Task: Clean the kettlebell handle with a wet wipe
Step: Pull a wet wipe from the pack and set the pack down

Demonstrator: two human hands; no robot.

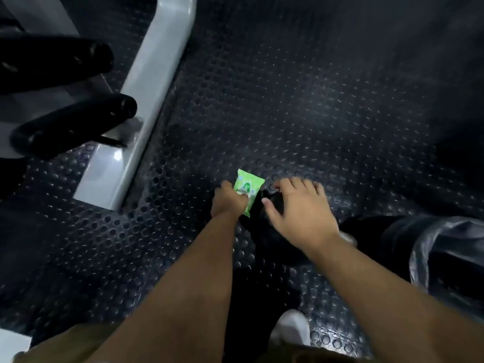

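One green wet wipe pack [249,189], one black kettlebell [267,239], two bare hands. Both hands meet just below the middle of the frame, on a dark studded rubber floor [301,106].

The left hand [228,203] grips the pack, fingers curled round its lower left edge, so the pack stands out toward the upper right of the fist. The right hand [301,213] lies spread over the top of the kettlebell, fingers nearly straight and fanned, thumb pointing left toward the pack; it grasps nothing. The kettlebell shows as a dark mass under and below this palm. Its handle is too dark to make out, and contact between palm and iron cannot be told. Pack and kettlebell sit just beside each other, possibly touching.

In the upper left, one grey machine frame [146,106] runs diagonally, with two black padded rollers [78,124] on it. The floor to the upper right lies open. One white shoe [290,327] sits at the bottom centre, and a dark trouser leg [419,247] is at the right edge.
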